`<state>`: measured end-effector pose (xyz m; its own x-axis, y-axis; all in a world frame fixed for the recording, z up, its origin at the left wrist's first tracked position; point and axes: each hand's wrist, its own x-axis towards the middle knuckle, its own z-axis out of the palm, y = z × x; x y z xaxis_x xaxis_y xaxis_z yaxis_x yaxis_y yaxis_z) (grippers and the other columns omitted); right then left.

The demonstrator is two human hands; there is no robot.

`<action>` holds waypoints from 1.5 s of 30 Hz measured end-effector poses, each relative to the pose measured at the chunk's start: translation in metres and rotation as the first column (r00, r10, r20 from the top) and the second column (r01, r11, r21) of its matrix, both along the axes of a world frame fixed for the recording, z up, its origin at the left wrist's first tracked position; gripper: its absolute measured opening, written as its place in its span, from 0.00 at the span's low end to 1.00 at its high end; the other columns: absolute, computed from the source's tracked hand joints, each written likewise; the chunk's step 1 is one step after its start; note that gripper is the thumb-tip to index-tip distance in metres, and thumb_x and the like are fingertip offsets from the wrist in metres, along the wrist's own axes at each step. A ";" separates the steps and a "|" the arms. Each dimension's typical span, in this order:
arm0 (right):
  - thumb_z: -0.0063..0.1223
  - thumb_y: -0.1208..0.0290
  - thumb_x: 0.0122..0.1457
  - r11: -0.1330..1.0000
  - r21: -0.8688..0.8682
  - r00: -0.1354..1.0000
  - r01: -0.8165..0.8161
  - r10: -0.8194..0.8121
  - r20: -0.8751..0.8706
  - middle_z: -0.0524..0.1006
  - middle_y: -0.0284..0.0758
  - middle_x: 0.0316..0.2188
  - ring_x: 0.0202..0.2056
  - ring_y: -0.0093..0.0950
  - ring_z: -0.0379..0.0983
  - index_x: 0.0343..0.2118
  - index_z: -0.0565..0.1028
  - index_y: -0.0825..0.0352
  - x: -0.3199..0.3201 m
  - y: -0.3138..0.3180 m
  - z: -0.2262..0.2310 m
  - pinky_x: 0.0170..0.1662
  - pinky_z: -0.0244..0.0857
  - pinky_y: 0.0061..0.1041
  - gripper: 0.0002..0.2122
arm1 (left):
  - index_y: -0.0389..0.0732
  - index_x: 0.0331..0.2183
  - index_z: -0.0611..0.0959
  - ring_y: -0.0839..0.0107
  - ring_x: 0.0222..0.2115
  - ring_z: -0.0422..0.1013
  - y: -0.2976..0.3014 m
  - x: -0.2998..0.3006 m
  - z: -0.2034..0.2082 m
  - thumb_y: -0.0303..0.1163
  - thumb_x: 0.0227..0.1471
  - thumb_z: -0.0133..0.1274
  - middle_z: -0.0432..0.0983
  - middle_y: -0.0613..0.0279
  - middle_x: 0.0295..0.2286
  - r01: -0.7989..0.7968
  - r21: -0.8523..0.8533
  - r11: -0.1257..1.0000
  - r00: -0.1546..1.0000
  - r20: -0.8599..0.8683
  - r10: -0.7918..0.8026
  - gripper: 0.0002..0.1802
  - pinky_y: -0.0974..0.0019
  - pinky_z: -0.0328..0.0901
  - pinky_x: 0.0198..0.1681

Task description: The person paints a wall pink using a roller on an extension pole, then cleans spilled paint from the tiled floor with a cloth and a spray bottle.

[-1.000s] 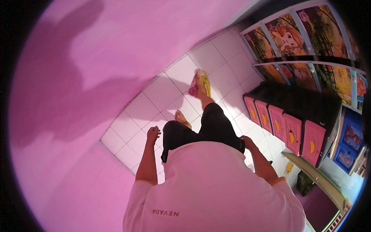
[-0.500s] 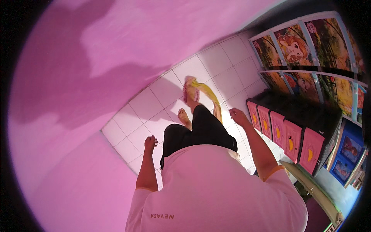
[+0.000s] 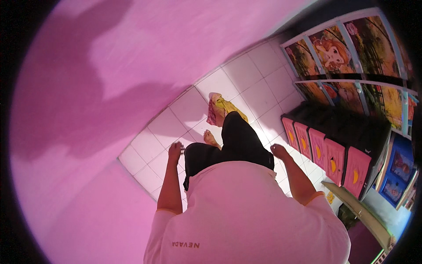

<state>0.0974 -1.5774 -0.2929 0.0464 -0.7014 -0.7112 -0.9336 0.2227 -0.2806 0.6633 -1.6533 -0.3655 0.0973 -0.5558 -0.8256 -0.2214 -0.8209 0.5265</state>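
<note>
I look down my own body: pale pink shirt, black trousers, bare feet on white floor tiles (image 3: 250, 83). My left hand (image 3: 175, 152) hangs by my left hip with its fingers curled and nothing in it. My right hand (image 3: 279, 152) hangs by my right hip, fingers loosely bent, also holding nothing. A pink and yellow cloth (image 3: 220, 108) lies on the tiles under or just ahead of my forward foot. My other bare foot (image 3: 211, 139) stands behind it.
A pink wall (image 3: 132, 66) runs close along my left. On my right stands a black drawer unit with pink drawer fronts (image 3: 327, 156), with picture-covered cabinets (image 3: 343, 57) behind it. A wooden plank (image 3: 360, 213) lies at lower right.
My right hand, raised toward the drawers half a second ago, has dropped back beside my hip. My forward leg stays over the cloth, which has shifted a little on the tiles.
</note>
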 end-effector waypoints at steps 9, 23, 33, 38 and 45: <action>0.43 0.59 0.60 0.924 -0.127 0.911 0.361 -0.320 0.260 0.76 0.37 0.26 0.26 0.27 0.75 0.37 0.73 0.70 0.035 -0.162 0.020 0.33 0.67 0.28 0.16 | 0.35 0.39 0.73 0.66 0.35 0.74 -0.026 -0.019 0.030 0.46 0.58 0.42 0.75 0.54 0.35 -0.089 -0.088 0.992 0.995 -0.054 0.085 0.22 0.65 0.68 0.36; 0.45 0.74 0.49 0.996 -0.086 0.983 0.011 0.005 0.185 0.73 0.42 0.30 0.33 0.39 0.72 0.27 0.71 0.66 0.003 -0.005 -0.016 0.35 0.68 0.35 0.04 | 0.37 0.40 0.71 0.61 0.34 0.73 0.129 0.034 0.016 0.49 0.54 0.45 0.74 0.54 0.35 -0.236 0.212 0.948 0.972 0.029 0.235 0.23 0.57 0.68 0.34; 0.44 0.60 0.58 1.000 -0.003 0.990 -0.011 0.011 0.141 0.76 0.38 0.28 0.25 0.26 0.76 0.38 0.72 0.68 -0.025 0.006 0.036 0.35 0.67 0.27 0.15 | 0.35 0.40 0.72 0.64 0.32 0.74 0.083 -0.020 0.016 0.46 0.56 0.44 0.74 0.54 0.34 -0.183 0.121 0.976 0.978 -0.075 0.193 0.22 0.62 0.69 0.31; 0.42 0.61 0.58 0.978 0.020 0.970 0.206 -0.206 0.128 0.77 0.40 0.28 0.26 0.29 0.76 0.37 0.73 0.69 -0.049 -0.048 0.031 0.35 0.67 0.28 0.15 | 0.36 0.35 0.73 0.72 0.24 0.72 0.037 -0.053 0.013 0.43 0.56 0.44 0.75 0.59 0.28 -0.252 0.080 0.964 0.962 -0.084 0.258 0.18 0.69 0.67 0.24; 0.41 0.61 0.55 0.969 -0.018 0.967 0.245 -0.243 0.082 0.75 0.47 0.37 0.40 0.44 0.72 0.37 0.74 0.67 -0.092 -0.149 0.020 0.44 0.64 0.38 0.16 | 0.37 0.38 0.72 0.67 0.29 0.75 -0.005 -0.079 0.001 0.45 0.56 0.44 0.75 0.56 0.32 -0.277 0.105 0.955 0.960 -0.008 0.280 0.19 0.66 0.68 0.26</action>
<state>0.0054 -1.7267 -0.2726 -0.0741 -0.7175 -0.6926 -0.8267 0.4326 -0.3598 0.5847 -1.6578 -0.3643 0.2170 -0.4223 -0.8801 0.0344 -0.8977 0.4393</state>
